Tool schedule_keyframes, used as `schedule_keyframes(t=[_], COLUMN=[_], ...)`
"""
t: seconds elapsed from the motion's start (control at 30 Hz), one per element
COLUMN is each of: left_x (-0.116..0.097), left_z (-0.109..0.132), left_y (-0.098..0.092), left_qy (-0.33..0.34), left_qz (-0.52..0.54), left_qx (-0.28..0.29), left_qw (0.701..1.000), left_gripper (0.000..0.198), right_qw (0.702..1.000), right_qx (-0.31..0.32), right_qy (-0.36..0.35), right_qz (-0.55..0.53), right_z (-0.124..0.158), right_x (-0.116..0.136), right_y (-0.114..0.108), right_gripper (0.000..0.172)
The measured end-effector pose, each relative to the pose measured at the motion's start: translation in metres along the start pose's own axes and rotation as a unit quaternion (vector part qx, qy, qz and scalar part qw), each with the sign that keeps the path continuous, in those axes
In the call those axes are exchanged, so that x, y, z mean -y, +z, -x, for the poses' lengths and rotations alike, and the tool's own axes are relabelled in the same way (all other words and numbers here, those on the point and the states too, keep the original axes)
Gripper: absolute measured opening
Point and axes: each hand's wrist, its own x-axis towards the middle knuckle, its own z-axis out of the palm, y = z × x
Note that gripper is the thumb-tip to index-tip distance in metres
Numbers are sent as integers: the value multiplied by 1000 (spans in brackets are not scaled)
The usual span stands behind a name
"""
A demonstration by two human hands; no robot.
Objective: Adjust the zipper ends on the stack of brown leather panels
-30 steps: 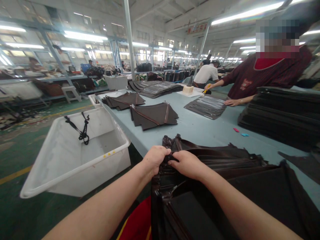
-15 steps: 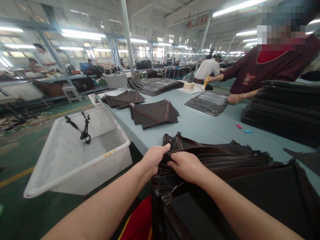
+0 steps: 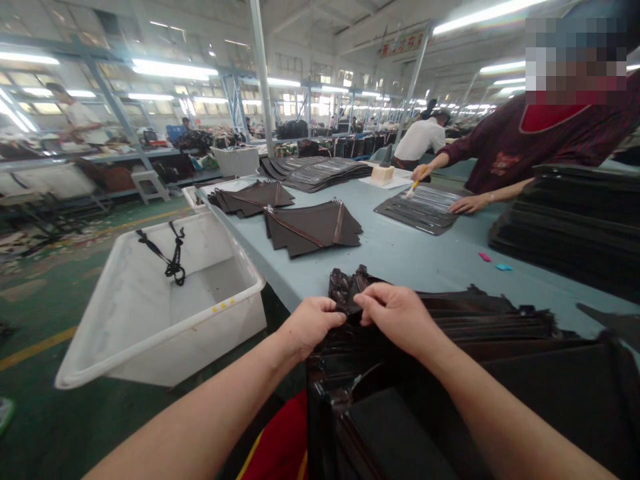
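A thick stack of dark brown leather panels (image 3: pixel 490 333) lies on the pale blue table (image 3: pixel 415 257) right in front of me. My left hand (image 3: pixel 310 323) is closed on the stack's near left corner. Just to its right, my right hand (image 3: pixel 400 313) pinches the crumpled corner of the top panel (image 3: pixel 347 287), fingers curled. Both hands almost touch each other at that corner.
A large white plastic tub (image 3: pixel 165 300) with a black strap in it stands on the floor to the left. More piles of brown panels (image 3: pixel 313 227) lie further along the table. A person (image 3: pixel 530 143) across the table brushes flat pieces (image 3: pixel 420 207). Tall black stacks (image 3: pixel 575 227) fill the right side.
My right hand has lifted slightly and moved right, pulling the top panel's corner up. The left hand stays on the stack's corner. The person opposite has swung the brush onto the flat pieces.
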Motion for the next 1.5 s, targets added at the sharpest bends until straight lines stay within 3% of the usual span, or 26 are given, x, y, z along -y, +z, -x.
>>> schedule_keyframes(t=[0.07,0.1,0.2,0.33,0.47,0.6,0.7,0.77,0.93,1.27,1.5], left_x=[4,5,3,-3,-3,-9,-22,-30,-36,-30,-20], left_z=[8,12,22,27,19,-2,-23,-35,-53,-49,-45], left_y=[2,3,6,9,5,-3,-3,2,21,31,33], left_qy=[5,10,34,50,63,93,108,95,52,31,62], left_qz=[-30,-40,-63,-112,-160,-186,-144,-121,-157,-244,-277], left_qx=[-1,2,16,3,-33,-60,-85,-72,-48,-91,-109], left_qw=[1000,999,997,992,985,976,980,985,985,965,953], left_gripper=[9,9,19,37,34,36,29,18,10,18,18], right_qw=[995,991,975,968,969,973,978,975,977,980,980], right_qx=[-79,-82,31,122,120,26,81,134,172,150,142], right_qy=[37,43,38,19,12,36,72,88,92,112,135], right_qz=[46,95,215,218,217,225,176,152,90,62,44], right_z=[-13,-22,-53,-77,-65,-46,-46,-50,-51,-48,-51], right_x=[-10,-16,-41,-62,-60,-54,-58,-63,-73,-75,-66], right_y=[-14,-19,-24,-12,-1,2,5,6,7,9,8], right_gripper=[32,31,28,24,28,40,30,27,37,51,44])
